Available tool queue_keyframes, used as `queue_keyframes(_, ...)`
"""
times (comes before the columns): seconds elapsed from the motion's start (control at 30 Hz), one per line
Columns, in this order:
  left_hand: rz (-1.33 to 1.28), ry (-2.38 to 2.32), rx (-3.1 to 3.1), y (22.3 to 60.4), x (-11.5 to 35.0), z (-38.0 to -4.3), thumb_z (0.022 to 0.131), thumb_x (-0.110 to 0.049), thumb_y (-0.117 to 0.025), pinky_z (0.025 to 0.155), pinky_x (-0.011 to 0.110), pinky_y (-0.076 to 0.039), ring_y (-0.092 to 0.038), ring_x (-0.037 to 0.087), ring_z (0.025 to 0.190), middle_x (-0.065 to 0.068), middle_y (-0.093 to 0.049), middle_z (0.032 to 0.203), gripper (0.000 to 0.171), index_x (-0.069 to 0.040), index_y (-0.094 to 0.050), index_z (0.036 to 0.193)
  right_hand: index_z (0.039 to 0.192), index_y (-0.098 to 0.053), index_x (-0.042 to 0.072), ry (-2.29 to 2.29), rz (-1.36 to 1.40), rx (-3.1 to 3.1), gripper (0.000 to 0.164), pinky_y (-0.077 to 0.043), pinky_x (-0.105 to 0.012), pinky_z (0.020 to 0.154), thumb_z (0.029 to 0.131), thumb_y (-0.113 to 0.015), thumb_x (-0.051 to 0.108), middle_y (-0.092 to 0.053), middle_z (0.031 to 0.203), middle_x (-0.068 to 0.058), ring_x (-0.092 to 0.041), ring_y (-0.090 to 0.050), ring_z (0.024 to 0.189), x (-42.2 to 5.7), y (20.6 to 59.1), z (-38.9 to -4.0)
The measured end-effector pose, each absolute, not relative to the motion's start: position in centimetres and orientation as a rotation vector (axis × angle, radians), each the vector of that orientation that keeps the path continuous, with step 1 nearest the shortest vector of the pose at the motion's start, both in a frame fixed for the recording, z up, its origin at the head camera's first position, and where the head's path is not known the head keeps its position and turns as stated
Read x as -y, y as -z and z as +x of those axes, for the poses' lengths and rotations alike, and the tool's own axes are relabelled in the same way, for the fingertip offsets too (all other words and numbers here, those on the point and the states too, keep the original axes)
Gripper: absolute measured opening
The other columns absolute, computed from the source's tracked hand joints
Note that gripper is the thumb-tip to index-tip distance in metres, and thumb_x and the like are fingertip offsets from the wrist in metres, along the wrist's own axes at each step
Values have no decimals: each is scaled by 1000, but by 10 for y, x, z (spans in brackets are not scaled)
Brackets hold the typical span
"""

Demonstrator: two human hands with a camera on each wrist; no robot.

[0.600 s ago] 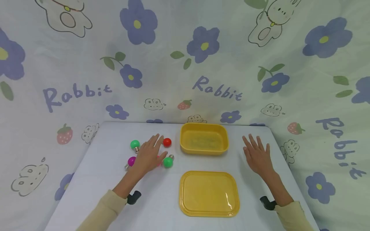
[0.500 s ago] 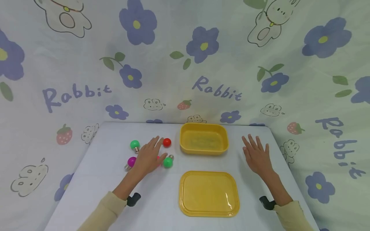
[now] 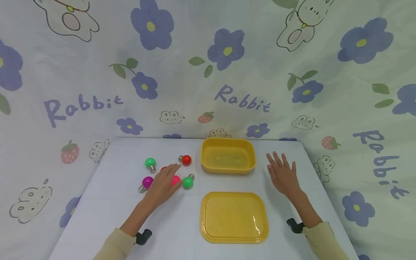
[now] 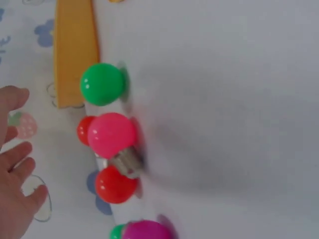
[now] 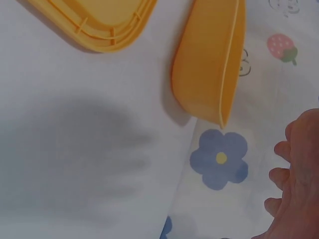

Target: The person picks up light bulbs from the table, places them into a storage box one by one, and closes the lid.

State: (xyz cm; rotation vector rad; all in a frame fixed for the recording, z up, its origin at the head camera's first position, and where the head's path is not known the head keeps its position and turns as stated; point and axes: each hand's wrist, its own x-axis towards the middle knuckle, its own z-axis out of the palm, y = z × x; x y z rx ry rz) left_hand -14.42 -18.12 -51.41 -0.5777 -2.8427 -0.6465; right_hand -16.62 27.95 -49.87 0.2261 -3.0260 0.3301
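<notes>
My left hand [image 3: 164, 183] hovers over a group of small toy light bulbs on the table's left, its fingers relaxed and holding nothing. Under and around it lie a pink bulb [image 3: 176, 180], a green bulb [image 3: 187, 182] by the thumb, a purple bulb [image 3: 147, 182], a second green bulb [image 3: 150, 162] and a red bulb [image 3: 186, 160]. Another red bulb [image 3: 164, 168] is mostly hidden behind the fingers; the left wrist view shows this red bulb [image 4: 115, 184] beside the pink one's metal base. Spread and holding nothing, my right hand [image 3: 283, 176] hangs above the table's right side.
A deep yellow container [image 3: 228, 170] stands at the back centre of the white table [image 3: 182, 224]. In front of it lies a shallow yellow tray or lid [image 3: 234, 239]. Behind the table hangs a rabbit-and-flower patterned cloth [image 3: 182, 86].
My left hand has drawn back a little toward me, uncovering more of the red bulbs. The right hand has shifted slightly left. The bulbs and yellow pieces stay put.
</notes>
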Motion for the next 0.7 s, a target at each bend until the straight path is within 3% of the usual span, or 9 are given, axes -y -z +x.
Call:
queue_keyframes(0.2, -591, 734, 2738, 525, 203, -139, 84, -14, -81, 102, 52, -46, -47, 33, 132, 14, -53, 141, 66, -7, -50, 143, 158, -30, 14, -345, 233, 3036, 52, -5, -73, 110, 110, -32, 33, -23, 162, -18, -45, -9, 148, -277, 501, -172)
queue_keyframes(0.4, -466, 727, 2706, 535, 226, -132, 81, -8, -83, 97, 57, -48, -50, 38, 126, 19, -55, 134, 66, -3, -51, 138, 157, -31, 13, -296, 221, 3046, 54, -7, -73, 111, 108, -39, 34, -23, 162, -18, -45, -10, 148, -271, 500, -178)
queue_keyframes(0.7, -323, 807, 2724, 544, 261, -115, 82, -2, -80, 96, 63, -45, -46, 42, 126, 23, -52, 134, 64, 0, -50, 139, 158, -30, 16, -282, 237, 3035, 53, -5, -73, 111, 108, -38, 33, -22, 162, -17, -45, -10, 148, -268, 509, -190)
